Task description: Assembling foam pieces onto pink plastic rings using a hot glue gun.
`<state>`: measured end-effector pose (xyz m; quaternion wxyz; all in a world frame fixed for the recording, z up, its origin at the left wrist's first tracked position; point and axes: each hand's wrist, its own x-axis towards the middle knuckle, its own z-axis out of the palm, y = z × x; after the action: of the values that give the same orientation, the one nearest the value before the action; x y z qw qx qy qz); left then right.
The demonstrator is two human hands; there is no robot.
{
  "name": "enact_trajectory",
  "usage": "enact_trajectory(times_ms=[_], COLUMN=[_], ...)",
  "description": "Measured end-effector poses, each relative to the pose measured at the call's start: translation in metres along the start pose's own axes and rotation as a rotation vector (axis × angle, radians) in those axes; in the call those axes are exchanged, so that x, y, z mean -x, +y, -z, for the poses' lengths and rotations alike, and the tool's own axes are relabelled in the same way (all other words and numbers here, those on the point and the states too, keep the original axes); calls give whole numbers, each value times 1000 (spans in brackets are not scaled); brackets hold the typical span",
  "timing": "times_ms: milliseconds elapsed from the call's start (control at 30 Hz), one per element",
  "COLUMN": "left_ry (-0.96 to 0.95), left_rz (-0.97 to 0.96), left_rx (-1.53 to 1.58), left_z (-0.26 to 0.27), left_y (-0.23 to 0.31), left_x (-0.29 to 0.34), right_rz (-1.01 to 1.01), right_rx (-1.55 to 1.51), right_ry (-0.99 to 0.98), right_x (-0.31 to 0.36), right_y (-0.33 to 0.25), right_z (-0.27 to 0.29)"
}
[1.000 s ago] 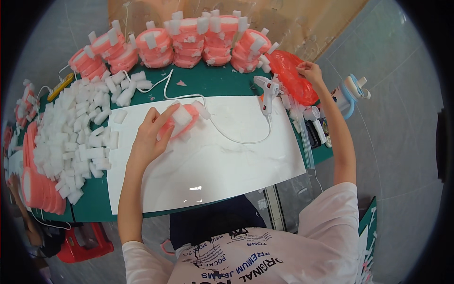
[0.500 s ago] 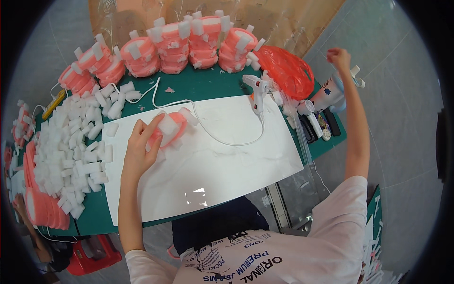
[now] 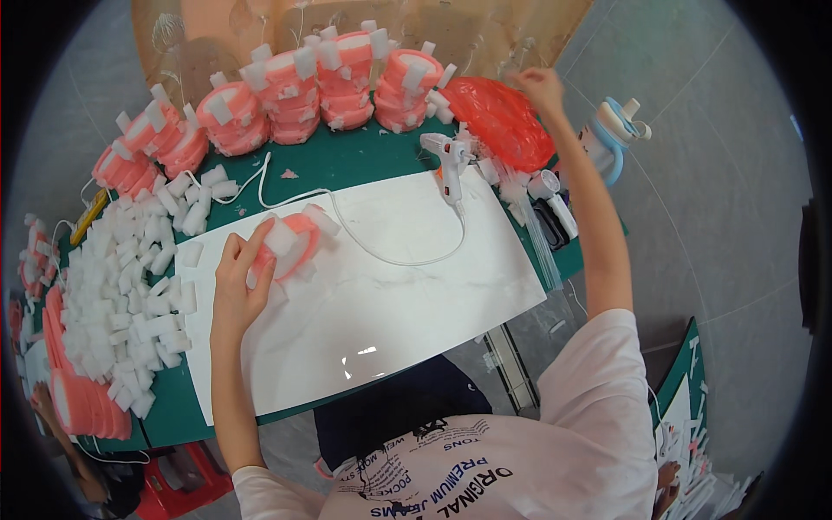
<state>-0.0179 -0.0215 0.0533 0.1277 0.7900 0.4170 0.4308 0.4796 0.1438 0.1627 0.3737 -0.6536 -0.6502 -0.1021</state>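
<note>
The right hand (image 3: 541,87) has swung from near the bottle (image 3: 607,140) to the red bag (image 3: 498,121); whether its curled fingers hold anything cannot be told. The left hand (image 3: 242,282) still grasps the pink foam piece (image 3: 303,247) over the white board (image 3: 390,290), apparently unadvanced.

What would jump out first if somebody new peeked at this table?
Probably the tall pink-and-white stacks lined up along the table's far side, and the big heap of white foam blocks on the left. The shiny red plastic bag at the far right stands out too, with the right hand beside it. Nearer the middle, the left hand holds a pink-and-white piece over a white sheet.
</note>
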Motion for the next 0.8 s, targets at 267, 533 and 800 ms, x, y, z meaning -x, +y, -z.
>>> enact_trajectory(times_ms=[267, 533, 800], left_ry=[-11, -1, -12], left_rz=[16, 9, 17], left_rx=[-7, 4, 10], left_z=[2, 1, 2], left_y=[-3, -3, 2], left_x=[2, 0, 0], right_rz=[189, 16, 74], right_rx=[233, 552, 568], right_ry=[-837, -477, -628], right_x=[6, 17, 35], right_y=[5, -42, -9], right_z=[-31, -4, -47])
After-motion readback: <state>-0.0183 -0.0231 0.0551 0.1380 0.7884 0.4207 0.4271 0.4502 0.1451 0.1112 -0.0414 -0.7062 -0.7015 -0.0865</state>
